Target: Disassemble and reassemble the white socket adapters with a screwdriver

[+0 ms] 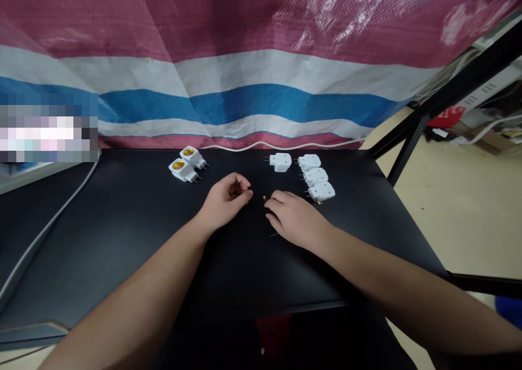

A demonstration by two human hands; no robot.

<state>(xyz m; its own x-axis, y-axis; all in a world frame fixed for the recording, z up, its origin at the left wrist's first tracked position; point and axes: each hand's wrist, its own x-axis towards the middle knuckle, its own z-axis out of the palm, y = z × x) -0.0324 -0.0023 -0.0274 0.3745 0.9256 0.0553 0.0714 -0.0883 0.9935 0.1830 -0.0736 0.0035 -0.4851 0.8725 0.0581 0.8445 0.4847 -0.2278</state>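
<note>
Over the middle of the black table, my left hand (228, 200) has its fingers curled with a gap between thumb and fingertips, and nothing shows in it. To its right, my right hand (291, 216) is palm down, its fingertips at a small brass-coloured piece (265, 198); whether they grip it is too small to tell. Behind it lies a white plug piece (280, 162) with two pins. A column of three white plug pieces (315, 176) lies to the right, with another small brass bit (319, 202) at its near end. Two white sockets with gold insides (179, 166) sit left of my left hand.
The black table (134, 212) ends at a striped red, white and blue sheet (244, 100). A white cable (53, 217) crosses the left side, beside a pale-edged object. Black metal frame bars (408, 141) stand at the right.
</note>
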